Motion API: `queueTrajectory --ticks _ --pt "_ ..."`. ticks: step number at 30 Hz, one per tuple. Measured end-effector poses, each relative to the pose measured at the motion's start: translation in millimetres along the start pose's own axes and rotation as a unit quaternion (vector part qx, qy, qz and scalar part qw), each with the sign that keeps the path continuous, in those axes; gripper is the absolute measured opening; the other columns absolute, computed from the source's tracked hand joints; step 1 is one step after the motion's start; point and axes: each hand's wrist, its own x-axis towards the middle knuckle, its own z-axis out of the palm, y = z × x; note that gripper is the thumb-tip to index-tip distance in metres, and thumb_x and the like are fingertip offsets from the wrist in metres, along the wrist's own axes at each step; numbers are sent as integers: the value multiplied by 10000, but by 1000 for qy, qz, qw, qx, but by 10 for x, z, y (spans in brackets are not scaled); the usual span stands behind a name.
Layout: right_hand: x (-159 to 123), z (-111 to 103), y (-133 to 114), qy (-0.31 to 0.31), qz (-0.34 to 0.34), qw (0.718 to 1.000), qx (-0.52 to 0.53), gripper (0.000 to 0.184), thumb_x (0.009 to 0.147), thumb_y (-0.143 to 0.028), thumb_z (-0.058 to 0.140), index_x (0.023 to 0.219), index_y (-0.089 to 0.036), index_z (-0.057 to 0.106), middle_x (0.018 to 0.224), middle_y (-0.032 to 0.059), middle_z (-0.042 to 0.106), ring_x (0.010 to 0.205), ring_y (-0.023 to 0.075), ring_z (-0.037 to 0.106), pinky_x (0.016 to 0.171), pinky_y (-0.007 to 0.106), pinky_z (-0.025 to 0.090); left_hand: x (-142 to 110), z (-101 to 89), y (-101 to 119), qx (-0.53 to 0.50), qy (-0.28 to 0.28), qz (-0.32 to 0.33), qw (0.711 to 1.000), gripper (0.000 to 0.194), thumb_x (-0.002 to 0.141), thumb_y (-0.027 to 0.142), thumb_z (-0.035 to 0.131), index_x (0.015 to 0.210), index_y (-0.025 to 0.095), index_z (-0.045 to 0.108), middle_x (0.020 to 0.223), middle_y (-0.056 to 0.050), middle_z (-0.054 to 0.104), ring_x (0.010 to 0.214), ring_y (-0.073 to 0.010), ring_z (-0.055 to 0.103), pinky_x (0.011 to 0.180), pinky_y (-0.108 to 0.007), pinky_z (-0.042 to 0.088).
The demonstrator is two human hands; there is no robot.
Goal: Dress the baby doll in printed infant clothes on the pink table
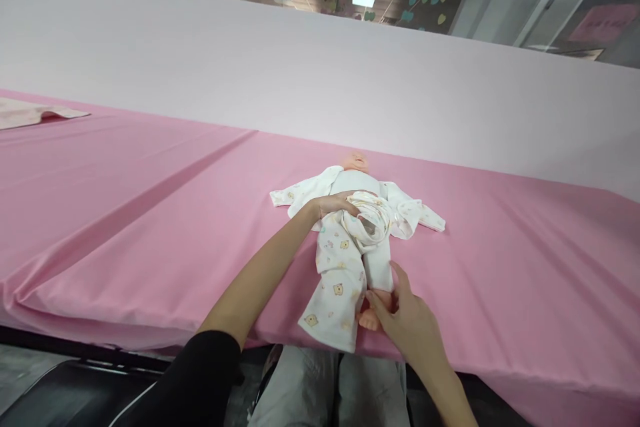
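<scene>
A baby doll [357, 161] lies on its back, head at the far end and feet toward me. An open white printed jacket [405, 203] is spread under its arms. Printed baby pants [333, 267] cover the leg on the left; the rest of them is bunched over the doll's middle. My left hand [337, 205] is closed on that bunched cloth, its fingertips partly hidden. The other leg shows white cloth [379, 267] with a bare foot [371, 319] below it. My right hand [413, 320] wraps thumb and fingers around this foot at the ankle.
The doll lies on a padded table with a pink cover [200, 233], near its front edge. A pale pink cloth [30, 113] lies at the far left. Behind the table stands a white wall panel [300, 73] with glass above it.
</scene>
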Motion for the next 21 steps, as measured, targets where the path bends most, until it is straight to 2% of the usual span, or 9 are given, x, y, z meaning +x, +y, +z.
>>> queueTrajectory --ticks 3,6,8,11,13,15,17,19,21 --pt "-17 61 -76 -8 7 998 61 710 748 -439 565 1368 -301 248 717 3 603 671 244 583 562 323 404 -10 -3 6 2 9 5 1000 752 572 43 688 1274 221 487 1056 -68 679 864 -205 662 762 -299 487" --pt "59 20 -124 -35 7 982 186 828 684 -340 634 1390 -283 204 674 -27 578 657 214 589 580 309 448 -15 1 11 2 16 19 1000 744 564 43 695 1259 220 499 1075 -71 670 907 -196 648 785 -290 483" --pt "100 -60 -144 -59 30 953 294 870 644 -306 660 1388 -271 211 695 -21 585 620 202 593 508 284 444 -14 8 14 3 11 20 1000 758 556 46 701 1261 233 495 1078 -70 666 906 -193 646 777 -291 489" --pt "160 -255 -194 -87 68 884 454 871 640 -313 660 1387 -271 213 712 -5 599 536 186 590 360 218 352 -15 11 17 18 21 14 999 743 552 48 709 1247 222 509 1026 -63 680 866 -181 651 757 -277 498" --pt "230 -427 -250 -80 72 845 524 857 655 -311 659 1392 -258 225 683 -3 596 539 171 595 334 182 325 -24 -3 21 38 38 -1 999 740 541 47 714 1237 205 517 930 -48 697 804 -175 657 721 -268 506" --pt "347 -609 -318 -71 62 822 562 832 673 -283 658 1394 -257 245 685 2 604 561 144 593 349 157 354 -38 -27 35 62 48 -22 997 771 525 50 718 1247 218 506 879 -27 700 753 -174 656 673 -266 514" --pt "516 -767 -390 -74 47 812 577 780 692 -246 645 1381 -272 282 708 2 614 537 111 565 361 141 372 -55 -36 73 85 49 -31 995 779 519 60 722 1244 248 505 871 -2 695 732 -162 651 647 -254 516" --pt "726 -858 -462 -74 35 806 586 701 690 -218 630 1337 -257 363 688 -7 601 476 81 507 341 129 344 -72 0 144 126 12 -30 991 693 530 85 732 1182 248 560 862 10 685 720 -148 642 635 -240 516" --pt "944 -855 -531 -54 33 810 584 616 672 -223 629 1263 -234 453 649 -19 579 439 67 459 323 126 304 -85 95 244 205 -71 -26 976 567 528 108 752 1072 219 635 896 -8 679 749 -155 636 625 -228 516"
